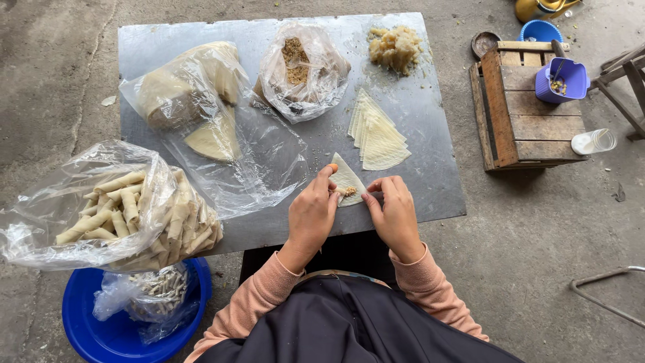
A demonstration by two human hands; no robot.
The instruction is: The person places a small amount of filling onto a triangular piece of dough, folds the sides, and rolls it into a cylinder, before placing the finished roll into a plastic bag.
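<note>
Pale triangular pastry wrapper (347, 179) with filling on my grey metal table (430, 168) — between my hands, left hand (312, 214) and right hand (395, 210) each pinching its near edge with curled fingertips

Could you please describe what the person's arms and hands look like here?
Both arms wear salmon-pink long sleeves with ribbed cuffs ending at the wrists. The left hand and right hand are bare, without gloves, rings or a watch in view. One left fingertip looks orange.

Left of the metal table (416, 188) sits a blue tub (101, 329). Right of it stands a wooden crate (517, 128) holding a purple cup (561, 79).
</note>
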